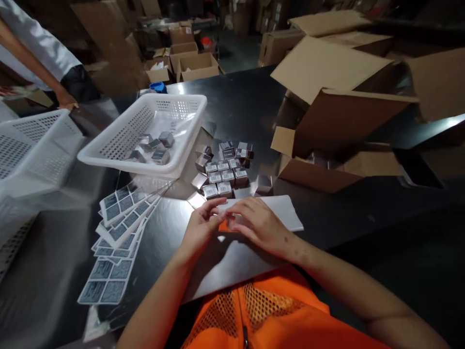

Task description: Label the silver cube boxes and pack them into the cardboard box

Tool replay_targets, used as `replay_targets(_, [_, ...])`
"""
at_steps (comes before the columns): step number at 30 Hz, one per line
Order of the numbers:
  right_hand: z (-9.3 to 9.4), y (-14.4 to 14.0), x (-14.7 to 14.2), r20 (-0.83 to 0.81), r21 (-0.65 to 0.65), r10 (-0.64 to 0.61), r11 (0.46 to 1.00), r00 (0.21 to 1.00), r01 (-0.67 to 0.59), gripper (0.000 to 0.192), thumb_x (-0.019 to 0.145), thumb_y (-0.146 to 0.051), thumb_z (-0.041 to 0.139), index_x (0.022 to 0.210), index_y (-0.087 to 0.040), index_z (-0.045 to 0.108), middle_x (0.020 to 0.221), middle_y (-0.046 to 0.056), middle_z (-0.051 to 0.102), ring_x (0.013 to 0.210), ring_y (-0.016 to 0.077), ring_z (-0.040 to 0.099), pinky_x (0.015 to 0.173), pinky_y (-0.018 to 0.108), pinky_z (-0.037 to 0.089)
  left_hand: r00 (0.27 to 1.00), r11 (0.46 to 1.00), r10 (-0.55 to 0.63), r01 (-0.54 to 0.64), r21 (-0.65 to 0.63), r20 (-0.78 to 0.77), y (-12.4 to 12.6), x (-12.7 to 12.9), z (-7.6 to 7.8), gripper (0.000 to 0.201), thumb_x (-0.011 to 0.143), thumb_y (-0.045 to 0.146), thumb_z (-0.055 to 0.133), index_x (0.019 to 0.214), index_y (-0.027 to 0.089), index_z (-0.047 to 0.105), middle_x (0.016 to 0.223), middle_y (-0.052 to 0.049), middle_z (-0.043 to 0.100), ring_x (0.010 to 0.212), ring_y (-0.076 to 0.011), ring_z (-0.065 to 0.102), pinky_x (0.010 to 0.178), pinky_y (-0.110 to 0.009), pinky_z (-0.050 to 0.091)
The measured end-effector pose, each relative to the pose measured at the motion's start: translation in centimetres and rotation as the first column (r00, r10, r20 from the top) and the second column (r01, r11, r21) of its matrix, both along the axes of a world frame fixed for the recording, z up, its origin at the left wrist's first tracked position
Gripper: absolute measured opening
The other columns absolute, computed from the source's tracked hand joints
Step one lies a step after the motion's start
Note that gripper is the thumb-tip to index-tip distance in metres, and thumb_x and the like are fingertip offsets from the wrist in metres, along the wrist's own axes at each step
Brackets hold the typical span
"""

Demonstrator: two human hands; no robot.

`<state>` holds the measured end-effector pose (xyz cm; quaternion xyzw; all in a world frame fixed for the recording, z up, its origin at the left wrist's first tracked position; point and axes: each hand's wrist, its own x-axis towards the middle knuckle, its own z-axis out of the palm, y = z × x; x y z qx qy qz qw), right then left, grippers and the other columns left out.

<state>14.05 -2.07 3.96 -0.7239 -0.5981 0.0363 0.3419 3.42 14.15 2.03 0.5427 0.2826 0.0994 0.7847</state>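
Small orange item (pixel 225 225), mostly hidden, sits between the two hands just above the dark glossy worktop (pixel 236 111), close to the person's orange mesh vest (pixel 261 315). The left hand (pixel 198 229) has its fingers curled inward with the tips pinched against the item from the left. The right hand (pixel 259 224) lies over it from the right, fingers bent and closed down on it; what exactly the item is cannot be told. Under and just behind the hands lies a white sheet of paper (pixel 285 211). To the left, fanned sheets of grey-blue rectangular labels (pixel 118 228) spread across the worktop. Just beyond the hands stands a cluster of small silvery boxes with white barcode stickers (pixel 223 169), packed side by side. Left of the cluster a white perforated plastic basket (pixel 109 145) holds a few more of the same small boxes (pixel 156 145). A second white perforated basket (pixel 32 145) sits at the far left edge. On the right an open brown cardboard carton (pixel 341 131) rests with its flaps up. Farther off, another person's hand (pixel 67 102) touches the worktop, and more open cardboard cartons (pixel 189 60) stand on the floor behind.
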Motion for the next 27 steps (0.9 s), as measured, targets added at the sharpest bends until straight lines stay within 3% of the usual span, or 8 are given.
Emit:
replay_targets(5, [-2.5, -0.2, -0.7, -0.018, 0.134, -0.134, 0.982, 0.991, 0.136, 0.015, 0.094, -0.015, 0.069, 0.107, -0.02, 0.069, 0.099, 0.004, 0.078, 0.091, 0.022, 0.071, 0.082, 0.038, 0.051, 0.996, 0.994, -0.039, 0.031, -0.103, -0.079, -0.2, -0.1, 0.0, 0.055, 0.057, 0.042, 0.093, 0.102, 0.016, 0.076, 0.07, -0.004, 0.075, 0.066, -0.019, 0.072, 0.066, -0.027, 0.055])
replay_targets(10, [-3.3, -1.0, -1.6, 0.05, 0.255, -0.166, 0.955, 0.985, 0.149, 0.019, 0.098, -0.008, 0.059, 0.109, -0.02, 0.068, 0.095, 0.002, 0.08, 0.085, 0.0175, 0.073, 0.079, 0.035, 0.047, 0.987, 0.996, -0.037, 0.023, -0.086, -0.158, -0.6, -0.1, -0.2, 0.038, 0.055, 0.036, 0.09, 0.084, 0.015, 0.076, 0.051, 0.003, 0.06, 0.048, -0.0097, 0.055, 0.053, -0.021, 0.045])
replay_targets(13, [-3.1, -1.5, -2.4, 0.078, 0.293, -0.195, 0.942, 0.978, 0.165, 0.014, 0.098, -0.011, 0.059, 0.096, -0.02, 0.069, 0.101, 0.003, 0.079, 0.095, 0.0197, 0.071, 0.084, 0.037, 0.047, 0.987, 0.999, -0.022, 0.015, -0.045, -0.159, -0.6, 0.0, -0.2, 0.037, 0.054, 0.031, 0.088, 0.084, 0.015, 0.076, 0.054, 0.005, 0.058, 0.047, -0.0073, 0.049, 0.048, -0.019, 0.038])
replay_targets(17, [-1.1, -3.0, -2.5, 0.091, 0.302, -0.056, 0.953, 0.994, 0.026, 0.013, 0.1, -0.016, 0.059, 0.094, -0.022, 0.069, 0.103, 0.002, 0.077, 0.103, 0.0204, 0.068, 0.089, 0.039, 0.049, 0.989, 0.999, 0.043, -0.041, 0.017, -0.139, -0.2, 0.2, -0.6, 0.038, 0.055, 0.028, 0.085, 0.089, 0.015, 0.074, 0.055, 0.006, 0.058, 0.047, -0.0062, 0.047, 0.048, -0.017, 0.036])
replay_targets(19, [0.1, -3.8, -1.0, 0.047, 0.326, -0.062, 0.944, 0.997, 0.043, 0.011, 0.099, -0.018, 0.06, 0.098, -0.023, 0.069, 0.103, 0.003, 0.074, 0.104, 0.0201, 0.067, 0.089, 0.038, 0.052, 0.991, 0.996, 0.058, -0.05, 0.077, -0.118, 0.0, 0.3, -0.8, 0.043, 0.056, 0.026, 0.081, 0.097, 0.017, 0.074, 0.057, 0.006, 0.06, 0.048, -0.0068, 0.048, 0.05, -0.018, 0.038])
replay_targets(21, [0.6, -4.3, 1.7, 0.026, 0.324, -0.185, 0.931, 0.982, 0.167, 0.01, 0.097, -0.021, 0.064, 0.106, -0.025, 0.069, 0.111, 0.007, 0.069, 0.108, 0.0231, 0.065, 0.092, 0.042, 0.054, 0.992, 0.987, 0.035, -0.015, 0.162, -0.122, 0.0, 0.3, -1.0, 0.045, 0.058, 0.027, 0.076, 0.101, 0.017, 0.074, 0.06, 0.004, 0.064, 0.051, -0.0096, 0.053, 0.052, -0.02, 0.042])
replay_targets(23, [0.2, -4.3, 5.2, 0.064, 0.254, -0.265, 0.937, 0.962, 0.241, 0.031, 0.094, -0.023, 0.068, 0.124, -0.027, 0.064, 0.126, 0.011, 0.061, 0.118, 0.0286, 0.06, 0.101, 0.052, 0.052, 0.989, 0.97, 0.007, 0.029, 0.24, -0.15, 0.0, 0.3, -1.0, 0.033, 0.057, 0.029, 0.071, 0.088, 0.016, 0.075, 0.062, 0.001, 0.067, 0.053, -0.0123, 0.057, 0.053, -0.023, 0.045])
replay_targets(27, [-2.5, -3.1, 10.9, -0.002, 0.047, -0.14, 0.989, 0.99, 0.14, 0.072, 0.089, -0.026, 0.073, 0.15, -0.031, 0.036, 0.144, 0.016, 0.043, 0.13, 0.0355, 0.054, 0.107, 0.063, 0.048, 0.987, 0.936, 0.019, 0.039, 0.349, -0.161, 0.0, 0.1, -1.1, 0.01, 0.055, 0.027, 0.057, 0.054, 0.018, 0.062, 0.049, 0.001, 0.056, 0.048, -0.0115, 0.048, 0.048, -0.022, 0.036])
